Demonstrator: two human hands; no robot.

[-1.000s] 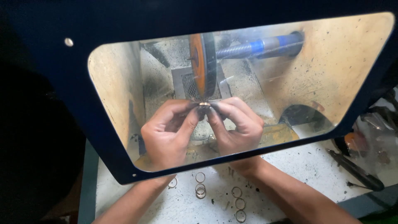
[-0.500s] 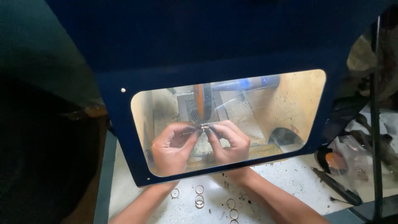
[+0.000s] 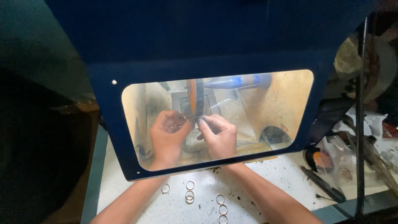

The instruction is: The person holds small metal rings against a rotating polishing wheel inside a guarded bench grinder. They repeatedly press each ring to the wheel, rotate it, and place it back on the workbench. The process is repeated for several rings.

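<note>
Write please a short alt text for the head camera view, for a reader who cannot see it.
Behind a clear shield window in a dark blue hood, a left hand and a right hand pinch a small item against the edge of an orange polishing wheel. Several small metal rings lie on the white bench below.

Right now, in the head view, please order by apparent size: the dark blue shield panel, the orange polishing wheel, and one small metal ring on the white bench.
1. Dark blue shield panel
2. Orange polishing wheel
3. Small metal ring
</note>
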